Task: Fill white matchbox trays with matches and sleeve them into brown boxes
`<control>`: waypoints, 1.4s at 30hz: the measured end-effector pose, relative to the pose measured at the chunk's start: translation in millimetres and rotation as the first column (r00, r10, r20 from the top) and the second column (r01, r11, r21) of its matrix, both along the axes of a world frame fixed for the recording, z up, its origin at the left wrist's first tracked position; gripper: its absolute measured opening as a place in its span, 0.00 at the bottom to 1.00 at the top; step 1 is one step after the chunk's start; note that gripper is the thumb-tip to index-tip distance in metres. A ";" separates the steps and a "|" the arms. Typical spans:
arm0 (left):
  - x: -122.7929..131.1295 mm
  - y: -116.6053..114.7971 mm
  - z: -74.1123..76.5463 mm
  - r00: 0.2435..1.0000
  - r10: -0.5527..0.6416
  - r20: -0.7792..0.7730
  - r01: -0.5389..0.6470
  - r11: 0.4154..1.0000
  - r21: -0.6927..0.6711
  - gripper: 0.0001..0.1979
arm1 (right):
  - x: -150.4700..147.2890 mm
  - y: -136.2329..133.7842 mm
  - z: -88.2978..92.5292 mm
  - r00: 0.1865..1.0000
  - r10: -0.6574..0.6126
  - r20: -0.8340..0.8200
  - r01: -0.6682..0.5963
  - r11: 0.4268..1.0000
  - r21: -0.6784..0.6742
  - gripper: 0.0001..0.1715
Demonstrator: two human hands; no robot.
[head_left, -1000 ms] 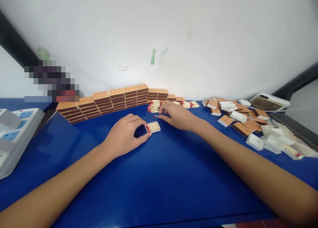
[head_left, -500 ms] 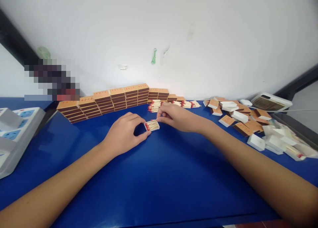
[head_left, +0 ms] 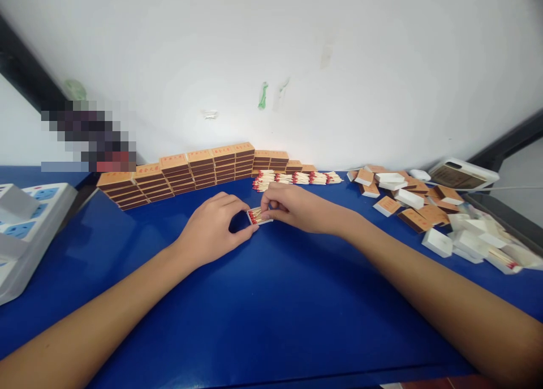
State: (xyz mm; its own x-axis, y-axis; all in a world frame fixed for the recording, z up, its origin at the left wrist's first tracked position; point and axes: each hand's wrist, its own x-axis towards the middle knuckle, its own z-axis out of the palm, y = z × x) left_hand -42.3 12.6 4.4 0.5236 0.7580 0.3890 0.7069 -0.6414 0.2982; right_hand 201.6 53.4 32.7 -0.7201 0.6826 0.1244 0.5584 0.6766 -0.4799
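Note:
In the middle of the blue table, a small white matchbox tray (head_left: pixel 268 221) holds red-headed matches (head_left: pixel 256 214). My left hand (head_left: pixel 214 222) grips the tray's left end between thumb and fingers. My right hand (head_left: pixel 292 207) reaches in from the right, with thumb and forefinger pinched down at the matches inside the tray; its fingertips cover part of them. Just behind the tray lie several heaps of loose matches (head_left: pixel 301 178) in a row.
Stacked closed matchboxes (head_left: pixel 203 168) line the wall at the back left. Scattered matchbox sleeves (head_left: pixel 432 214) and white trays (head_left: pixel 470 243) lie on the right, near a white phone-like device (head_left: pixel 464 174). A white power strip (head_left: pixel 38 236) sits at the left edge.
My right hand has shifted slightly left, its fingertips moving from the tray's right end onto the matches in it. My left hand and the tray stay almost where they were.

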 end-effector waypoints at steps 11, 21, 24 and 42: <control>3.4 -2.7 2.5 0.999 -0.044 0.007 0.045 0.998 -0.043 0.12 | 20.2 39.6 -32.2 0.973 -0.198 -0.119 0.219 0.955 0.202 0.04; 3.4 -1.8 1.8 0.999 -0.048 0.010 0.048 0.998 -0.035 0.12 | 15.8 42.9 -39.0 0.970 -0.214 -0.118 0.235 0.947 0.219 0.05; 3.4 -2.0 2.1 0.999 -0.046 0.005 0.046 0.998 -0.031 0.12 | 18.4 43.4 -37.9 0.968 -0.234 -0.089 0.247 0.948 0.200 0.04; 2.9 -1.0 0.5 0.999 -0.039 -0.006 0.039 0.999 -0.027 0.13 | 18.5 42.2 -40.4 0.971 -0.237 -0.004 0.232 0.943 0.241 0.06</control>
